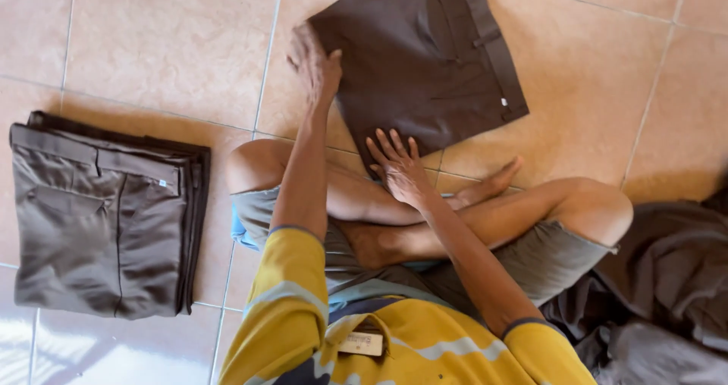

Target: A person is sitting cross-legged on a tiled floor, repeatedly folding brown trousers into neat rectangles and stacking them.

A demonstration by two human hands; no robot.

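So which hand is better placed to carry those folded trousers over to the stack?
Probably left: the left hand lies on the trousers' edge, on the side towards the stack; the right hand presses the near edge.

The person wears a yellow short-sleeved shirt [409,347] with pale grey-blue stripes across the chest and sleeves. Each sleeve ends in a narrow dark blue cuff above the elbow. A small rectangular tan label [361,343] sits at the front neckline. Below, grey-green shorts [542,260] reach the knees, their hems slightly frayed. Arms, lower legs and feet are bare.
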